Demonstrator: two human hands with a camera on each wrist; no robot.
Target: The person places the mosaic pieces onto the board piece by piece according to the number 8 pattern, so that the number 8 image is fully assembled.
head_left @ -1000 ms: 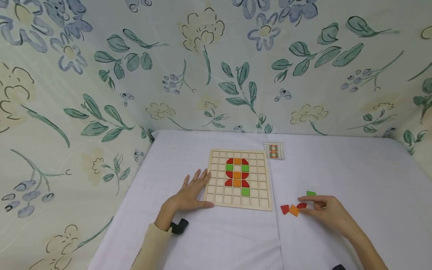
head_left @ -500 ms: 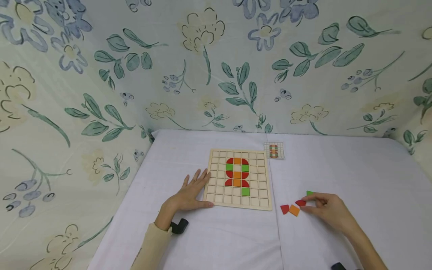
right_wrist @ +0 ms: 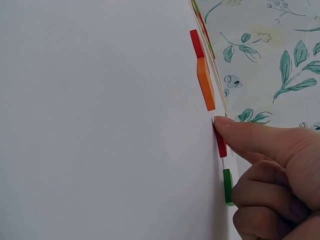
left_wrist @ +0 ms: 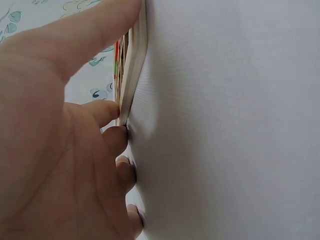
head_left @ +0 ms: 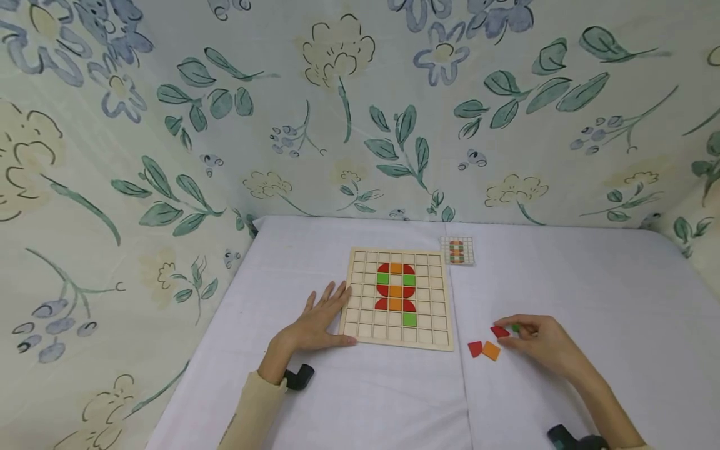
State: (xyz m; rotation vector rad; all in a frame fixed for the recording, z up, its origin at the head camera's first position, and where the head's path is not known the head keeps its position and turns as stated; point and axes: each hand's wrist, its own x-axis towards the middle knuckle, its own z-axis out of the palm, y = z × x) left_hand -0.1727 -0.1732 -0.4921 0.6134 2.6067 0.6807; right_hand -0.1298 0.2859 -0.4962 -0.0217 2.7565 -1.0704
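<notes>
A square wooden grid board (head_left: 430, 340) lies on the white cloth with red, orange and green tiles set in its middle columns. My left hand (head_left: 317, 322) rests at its left edge, fingers spread and thumb by the near corner; the left wrist view shows the thumb and index finger against the board's side (left_wrist: 135, 75). My right hand (head_left: 542, 344) pinches a red curved-edge tile (head_left: 499, 332) between thumb and index finger, low over the cloth. A green tile (right_wrist: 228, 186) lies beside the curled fingers, partly hidden in the head view.
Left of the right hand lie another red tile (head_left: 475, 349) and an orange square tile (head_left: 491, 350). A small pattern card (head_left: 457, 251) sits at the board's far right corner. Floral fabric (head_left: 337, 156) hangs behind the table.
My right hand has closed on the red tile, which has turned and shifted slightly away from the orange one. The left hand and the board stay where they were.
</notes>
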